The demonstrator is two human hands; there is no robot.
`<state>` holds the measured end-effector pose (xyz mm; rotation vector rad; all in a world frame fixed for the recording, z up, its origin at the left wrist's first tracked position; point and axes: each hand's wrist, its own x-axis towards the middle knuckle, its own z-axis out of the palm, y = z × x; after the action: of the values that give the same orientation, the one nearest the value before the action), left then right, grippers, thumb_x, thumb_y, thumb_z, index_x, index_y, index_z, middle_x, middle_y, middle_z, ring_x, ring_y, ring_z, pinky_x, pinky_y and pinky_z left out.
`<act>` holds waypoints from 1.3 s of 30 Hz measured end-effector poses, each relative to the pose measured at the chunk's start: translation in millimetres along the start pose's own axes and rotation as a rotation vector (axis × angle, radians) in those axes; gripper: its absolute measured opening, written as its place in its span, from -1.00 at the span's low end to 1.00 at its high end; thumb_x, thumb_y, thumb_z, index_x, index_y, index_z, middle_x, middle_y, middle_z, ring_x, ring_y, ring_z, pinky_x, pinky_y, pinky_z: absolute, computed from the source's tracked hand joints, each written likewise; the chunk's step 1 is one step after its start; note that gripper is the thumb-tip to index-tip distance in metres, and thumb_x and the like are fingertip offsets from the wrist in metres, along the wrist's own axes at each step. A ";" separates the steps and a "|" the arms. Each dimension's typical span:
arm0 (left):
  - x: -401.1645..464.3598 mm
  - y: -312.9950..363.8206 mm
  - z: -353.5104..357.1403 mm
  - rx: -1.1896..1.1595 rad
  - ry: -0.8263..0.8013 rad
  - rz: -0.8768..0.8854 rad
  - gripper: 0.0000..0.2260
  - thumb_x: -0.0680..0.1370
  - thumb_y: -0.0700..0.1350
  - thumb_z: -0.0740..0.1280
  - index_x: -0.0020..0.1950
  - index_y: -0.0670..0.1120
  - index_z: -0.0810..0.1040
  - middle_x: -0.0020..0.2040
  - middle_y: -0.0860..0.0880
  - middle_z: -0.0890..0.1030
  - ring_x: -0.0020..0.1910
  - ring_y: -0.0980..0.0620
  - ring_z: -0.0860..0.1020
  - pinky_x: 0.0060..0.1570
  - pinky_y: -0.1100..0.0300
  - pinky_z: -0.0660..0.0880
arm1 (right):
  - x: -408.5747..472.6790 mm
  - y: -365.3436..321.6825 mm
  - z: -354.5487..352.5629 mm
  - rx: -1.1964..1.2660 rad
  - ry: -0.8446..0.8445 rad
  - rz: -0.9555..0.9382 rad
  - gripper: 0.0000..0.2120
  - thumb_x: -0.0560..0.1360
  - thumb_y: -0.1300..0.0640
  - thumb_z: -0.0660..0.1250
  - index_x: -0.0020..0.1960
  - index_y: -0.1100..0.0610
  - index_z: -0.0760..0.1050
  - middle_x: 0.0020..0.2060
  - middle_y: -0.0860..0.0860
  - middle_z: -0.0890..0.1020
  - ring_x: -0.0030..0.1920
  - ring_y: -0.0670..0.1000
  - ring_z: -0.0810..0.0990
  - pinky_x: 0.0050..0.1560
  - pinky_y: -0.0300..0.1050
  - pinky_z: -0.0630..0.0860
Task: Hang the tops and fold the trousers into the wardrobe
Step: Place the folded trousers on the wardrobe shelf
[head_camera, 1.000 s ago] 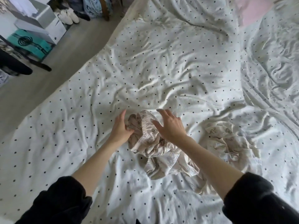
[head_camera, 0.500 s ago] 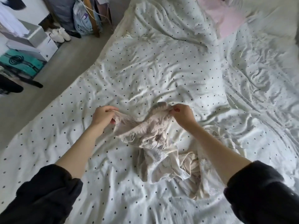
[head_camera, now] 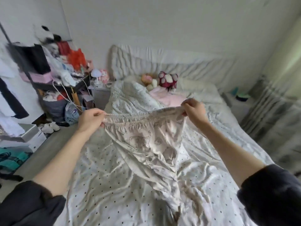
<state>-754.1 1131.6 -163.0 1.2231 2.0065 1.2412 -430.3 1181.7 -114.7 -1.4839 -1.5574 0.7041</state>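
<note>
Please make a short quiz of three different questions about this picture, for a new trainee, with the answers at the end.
1. True or false: the trousers lie flat and folded on the bed.
2. Which part of the trousers do the left hand and the right hand grip? A) the leg ends B) the waistband C) a pocket
3. Fill in: the soft toys sit at the ____ of the bed.

Key
1. False: they are held up, their lower part trailing on the bed.
2. B, one hand at each end of the stretched waistband.
3. Head, by the pillows.
</note>
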 end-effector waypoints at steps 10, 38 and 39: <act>-14.1 203.2 -36.6 -0.107 -0.184 0.338 -0.85 0.49 -0.34 0.36 0.01 -0.15 0.58 -0.21 -0.08 0.58 -0.33 0.02 0.53 -0.44 0.38 0.50 | 38.2 -102.8 -117.9 -0.512 0.298 -0.185 -0.82 0.44 0.31 0.21 -0.05 0.34 0.55 0.00 0.27 0.57 0.00 0.23 0.52 -0.14 -0.12 0.35; -52.7 304.3 -25.1 0.269 -0.193 0.557 -0.85 0.50 -0.20 0.40 0.06 -0.12 0.66 -0.09 -0.03 0.62 -0.25 0.09 0.47 -0.31 0.27 0.34 | 30.8 -143.7 -211.0 -0.436 -0.148 -0.035 -0.76 0.53 0.35 0.10 0.06 0.33 0.52 -0.34 0.06 0.42 -0.42 -0.06 0.27 -0.54 -0.30 0.22; -51.8 300.6 -27.1 0.326 -0.159 0.568 -0.84 0.50 -0.19 0.40 0.06 -0.09 0.67 -0.11 0.00 0.64 -0.39 0.19 0.43 -0.40 0.33 0.34 | 27.5 -141.4 -205.7 -0.546 -0.205 -0.026 -0.78 0.54 0.33 0.12 0.07 0.32 0.51 -0.35 0.04 0.41 -0.43 -0.06 0.28 -0.54 -0.31 0.23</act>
<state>-617.9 1131.1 111.2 2.0861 1.8518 1.0214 -321.5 1157.5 110.3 -1.8183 -2.0330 0.4405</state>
